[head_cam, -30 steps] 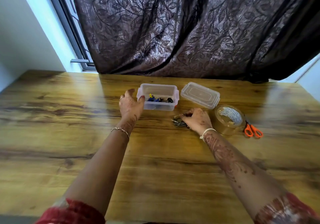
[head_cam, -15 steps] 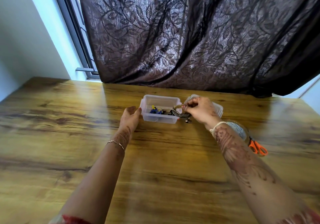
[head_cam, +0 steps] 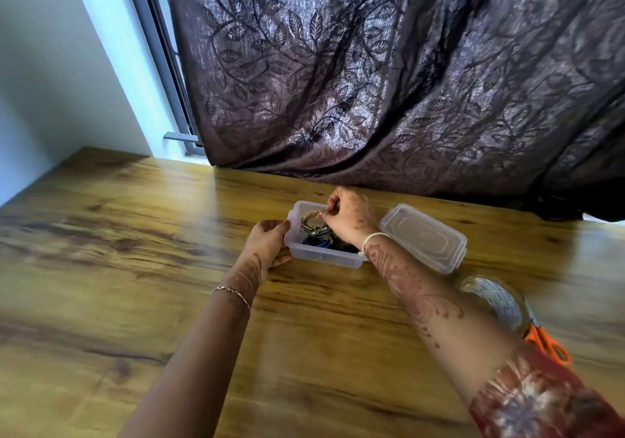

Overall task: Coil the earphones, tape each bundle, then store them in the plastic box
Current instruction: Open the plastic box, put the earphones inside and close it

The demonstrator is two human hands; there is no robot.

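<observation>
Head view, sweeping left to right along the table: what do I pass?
In order: left hand → plastic box → lid → tape roll → orange scissors. The right hand, pinching an earphone bundle, overlaps the box, so I leave it out.

No wording can be read anywhere on the table. The inner core of the tape roll (head_cam: 500, 303) carries rows of small dark print, but it is too blurred and too small to make out any word, brand or number.

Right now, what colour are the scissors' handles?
Orange. The scissors show best in the head view, lying beside the tape roll.
</observation>
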